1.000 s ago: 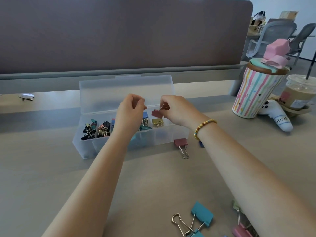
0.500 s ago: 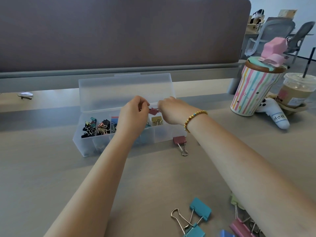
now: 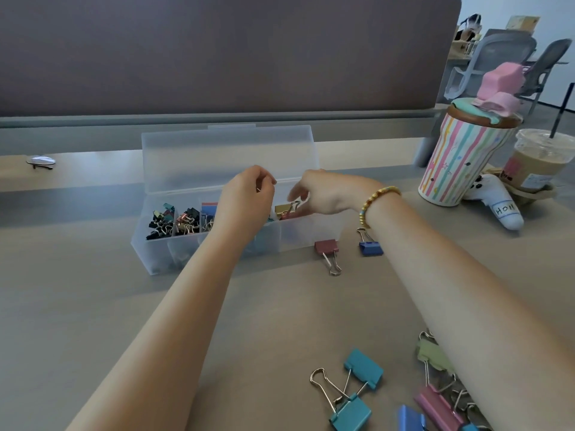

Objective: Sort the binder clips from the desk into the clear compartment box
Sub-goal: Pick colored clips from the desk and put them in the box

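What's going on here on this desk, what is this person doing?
A person is sorting binder clips into a clear compartment box whose lid stands open. Both hands are over it: the left hand pinches something small and thin, and the right hand reaches into the right-hand compartment, where a gold clip and a red clip lie. More clips wait on the desk: a dark red clip and a blue clip beside the box, and larger teal clips nearer the camera.

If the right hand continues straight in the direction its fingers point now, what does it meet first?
The right hand points left and slightly down over the clear box. It would probably first meet the yellow clip inside, then the left hand; depth is unclear.
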